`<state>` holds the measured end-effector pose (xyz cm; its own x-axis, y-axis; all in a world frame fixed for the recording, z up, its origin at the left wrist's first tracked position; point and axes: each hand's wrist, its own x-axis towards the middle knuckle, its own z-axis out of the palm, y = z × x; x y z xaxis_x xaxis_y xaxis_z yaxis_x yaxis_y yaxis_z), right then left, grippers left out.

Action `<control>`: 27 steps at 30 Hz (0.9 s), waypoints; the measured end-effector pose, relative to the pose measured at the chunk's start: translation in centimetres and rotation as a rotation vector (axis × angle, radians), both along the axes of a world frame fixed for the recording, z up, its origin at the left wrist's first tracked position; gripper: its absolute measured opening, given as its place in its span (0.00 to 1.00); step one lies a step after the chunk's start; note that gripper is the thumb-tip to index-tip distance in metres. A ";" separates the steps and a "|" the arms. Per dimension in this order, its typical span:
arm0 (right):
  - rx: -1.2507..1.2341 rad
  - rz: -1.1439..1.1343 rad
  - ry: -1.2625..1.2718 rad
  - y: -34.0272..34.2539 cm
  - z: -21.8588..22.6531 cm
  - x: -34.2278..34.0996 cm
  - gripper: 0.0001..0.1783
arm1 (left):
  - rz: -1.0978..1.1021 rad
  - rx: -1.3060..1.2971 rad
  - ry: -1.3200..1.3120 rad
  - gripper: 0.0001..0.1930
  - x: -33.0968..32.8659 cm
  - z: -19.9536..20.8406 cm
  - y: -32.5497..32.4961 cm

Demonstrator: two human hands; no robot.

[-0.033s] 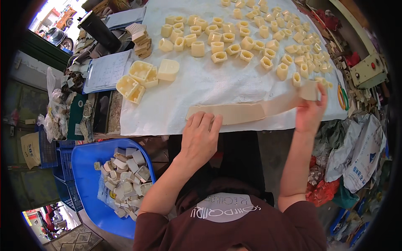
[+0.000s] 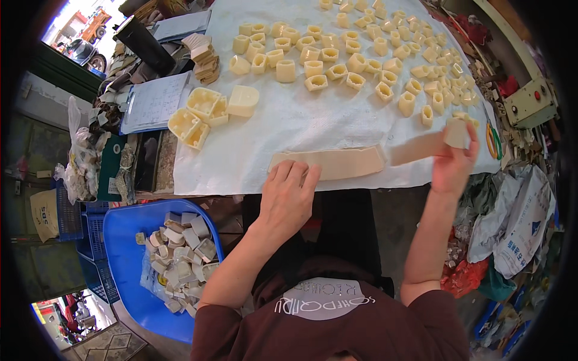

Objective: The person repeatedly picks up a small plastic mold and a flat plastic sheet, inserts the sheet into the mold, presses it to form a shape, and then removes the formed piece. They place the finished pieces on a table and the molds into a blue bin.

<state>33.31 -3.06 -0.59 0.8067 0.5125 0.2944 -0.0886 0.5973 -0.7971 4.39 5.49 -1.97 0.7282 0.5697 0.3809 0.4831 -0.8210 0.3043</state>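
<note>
A wide beige strip of tape [image 2: 350,165] lies near the table's front edge, its right end torn or cut off ragged. My left hand [image 2: 288,192] is closed over its left part and holds it against the white sheet; the fingertips are partly hidden. Farther right, my right hand [image 2: 453,165] grips a small beige roll of tape [image 2: 456,133]. From that roll a loose tail [image 2: 415,148] stretches left, with a narrow gap between it and the strip.
Many hollow cream-coloured blocks [image 2: 285,71] stand over the white-covered table [image 2: 241,162]. Larger cream molded pieces [image 2: 243,100] sit at the left, near a clipboard [image 2: 155,103]. A blue tub [image 2: 126,240] of grey blocks is below left. Green-and-orange-handled scissors [image 2: 494,143] lie at the right edge.
My right hand has moved slightly right with the roll. The tail, which met the strip before, is now apart from it. My left hand has stayed in place.
</note>
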 end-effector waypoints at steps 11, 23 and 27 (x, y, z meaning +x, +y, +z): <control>0.024 0.174 -0.084 -2.3 5.0 -3.2 0.05 | 0.521 0.242 0.121 0.22 -0.3 2.8 10.6; -0.099 0.203 -0.043 -2.7 3.4 -5.2 0.06 | 0.445 0.195 0.035 0.19 -0.7 0.4 12.6; -0.064 0.317 -0.046 -3.2 3.5 -5.1 0.07 | 0.233 0.116 -0.140 0.26 -0.8 1.6 11.1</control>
